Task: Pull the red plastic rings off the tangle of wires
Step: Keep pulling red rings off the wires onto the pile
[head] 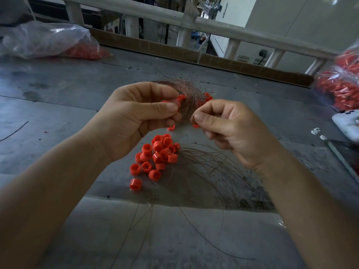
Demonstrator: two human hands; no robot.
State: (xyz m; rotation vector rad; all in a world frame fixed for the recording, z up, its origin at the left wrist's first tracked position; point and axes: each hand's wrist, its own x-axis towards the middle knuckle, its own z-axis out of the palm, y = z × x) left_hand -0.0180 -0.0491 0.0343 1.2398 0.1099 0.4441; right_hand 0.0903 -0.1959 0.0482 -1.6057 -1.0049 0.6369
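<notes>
Held above a grey table (58, 98), the left hand (139, 113) grips the tangle of wires (189, 92) while the right hand (223, 129) pinches one red ring (195, 125) at its edge, probably mid-pull and needing a steady tug clear towards the pile of rings (157, 154) below.

Dim, flat daylight from beyond the far railing (213, 26) (corners soft, wide-angle bending the edges), forearms blurred
</notes>
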